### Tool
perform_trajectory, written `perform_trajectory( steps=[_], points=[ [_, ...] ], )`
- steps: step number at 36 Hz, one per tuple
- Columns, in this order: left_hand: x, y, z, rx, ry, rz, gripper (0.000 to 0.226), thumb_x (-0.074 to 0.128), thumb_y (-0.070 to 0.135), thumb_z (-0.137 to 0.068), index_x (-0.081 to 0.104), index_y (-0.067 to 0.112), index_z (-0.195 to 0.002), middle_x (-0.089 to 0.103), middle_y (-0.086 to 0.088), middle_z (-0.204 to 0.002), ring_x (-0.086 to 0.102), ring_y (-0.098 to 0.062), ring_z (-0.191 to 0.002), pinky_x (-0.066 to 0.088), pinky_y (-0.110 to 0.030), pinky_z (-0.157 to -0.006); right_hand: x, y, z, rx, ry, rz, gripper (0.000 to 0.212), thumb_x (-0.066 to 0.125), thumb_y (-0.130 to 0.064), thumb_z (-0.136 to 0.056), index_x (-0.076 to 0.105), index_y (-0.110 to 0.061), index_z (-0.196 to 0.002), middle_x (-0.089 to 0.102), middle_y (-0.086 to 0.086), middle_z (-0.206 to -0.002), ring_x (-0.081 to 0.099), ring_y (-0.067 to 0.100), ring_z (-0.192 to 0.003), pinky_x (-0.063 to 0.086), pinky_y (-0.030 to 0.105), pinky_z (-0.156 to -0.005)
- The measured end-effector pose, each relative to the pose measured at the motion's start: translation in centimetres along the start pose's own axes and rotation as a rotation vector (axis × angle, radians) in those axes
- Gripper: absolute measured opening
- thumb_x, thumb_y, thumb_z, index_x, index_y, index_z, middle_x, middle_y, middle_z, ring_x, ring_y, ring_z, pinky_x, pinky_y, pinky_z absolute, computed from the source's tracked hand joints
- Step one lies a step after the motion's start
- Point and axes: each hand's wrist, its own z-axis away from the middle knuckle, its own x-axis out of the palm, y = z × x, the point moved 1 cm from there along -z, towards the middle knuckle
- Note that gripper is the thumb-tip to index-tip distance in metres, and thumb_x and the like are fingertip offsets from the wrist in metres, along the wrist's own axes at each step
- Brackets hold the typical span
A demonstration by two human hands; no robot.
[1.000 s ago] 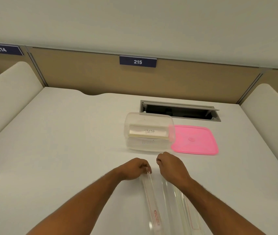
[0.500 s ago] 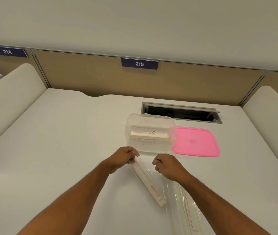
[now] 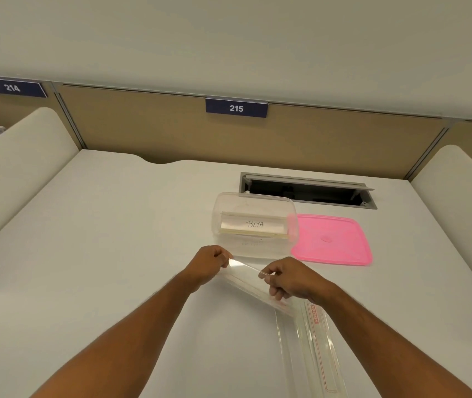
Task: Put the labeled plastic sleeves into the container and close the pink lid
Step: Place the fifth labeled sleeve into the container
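Observation:
A clear plastic container [image 3: 220, 214] stands open on the white table, with a sleeve labeled "BETA" [image 3: 253, 225] lying inside it. The pink lid [image 3: 332, 239] lies flat just to its right. In front of the container I hold one clear plastic sleeve [image 3: 246, 275] crosswise above the table. My left hand [image 3: 209, 264] pinches its left end and my right hand [image 3: 289, 278] pinches its right part. Another clear sleeve with red print [image 3: 312, 351] lies on the table below my right wrist.
A rectangular cable slot [image 3: 306, 191] with an open grey flap sits in the table behind the container. Cream dividers [image 3: 19, 162] rise at both sides. A tan back panel carries signs 214 and 215 [image 3: 236, 108].
The sleeve has swung from lengthwise toward me to crosswise between both hands. My left hand moved left and up with its end, and my right hand took hold of the other part.

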Motion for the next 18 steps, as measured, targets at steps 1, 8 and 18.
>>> perform_trajectory(
  steps=[1, 8, 18],
  points=[
    [0.0, 0.0, 0.0, 0.026, -0.003, -0.068, 0.021, 0.051, 0.016, -0.099, 0.072, 0.016, -0.098, 0.070, 0.001, -0.094, 0.064, -0.014, -0.091, 0.050, -0.026, -0.082, -0.3, 0.0, 0.0, -0.002, 0.017, -0.013, 0.018, 0.060, -0.020, -0.100, 0.070, -0.014, -0.113, 0.074, 0.007, -0.077, 0.065, 0.014, -0.062, 0.050, 0.029, -0.064],
    [0.8, 0.5, 0.4, 0.189, -0.041, -0.345, 0.035, 0.057, 0.033, -0.098, 0.058, 0.024, -0.132, 0.057, 0.014, -0.130, 0.052, -0.003, -0.120, 0.038, -0.020, -0.100, -2.5, -0.1, 0.1, 0.048, 0.047, -0.126, 0.016, 0.061, -0.018, -0.098, 0.074, -0.013, -0.108, 0.069, 0.006, -0.070, 0.057, 0.012, -0.054, 0.044, 0.021, -0.050],
    [1.4, 1.3, 1.3, 0.394, -0.192, -0.630, 0.091, 0.074, 0.068, -0.070, 0.039, 0.034, -0.146, 0.041, 0.015, -0.147, 0.037, -0.003, -0.132, 0.031, -0.021, -0.109, -4.1, 0.6, 0.1, 0.225, 0.027, -0.190, 0.015, 0.064, -0.017, -0.094, 0.078, -0.013, -0.098, 0.059, 0.001, -0.061, 0.042, 0.009, -0.045, 0.031, 0.021, -0.045]
  ],
)
